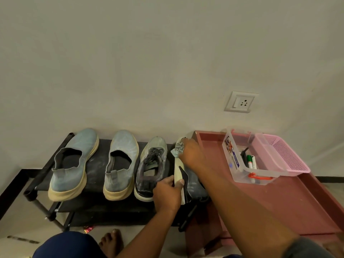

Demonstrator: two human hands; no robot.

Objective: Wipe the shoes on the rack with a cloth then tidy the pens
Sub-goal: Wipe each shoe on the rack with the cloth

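Note:
A black shoe rack (96, 165) holds two pale blue slip-on shoes (73, 162) (122, 162), a grey-green laced sneaker (151, 164) and a rightmost sneaker (179, 173), tipped on its side and mostly hidden by my arms. My left hand (168, 192) grips that sneaker at its heel. My right hand (191, 155) presses a grey-green cloth (178, 148) onto its toe. Pens and markers (251, 162) lie in a clear plastic box (240, 164) with an orange latch, on the reddish table at the right.
A pink mesh basket (284, 155) sits behind the clear box on the reddish table (297, 200). A wall socket (241, 102) is above. My knee (68, 246) and bare foot (111, 243) rest on the floor in front of the rack.

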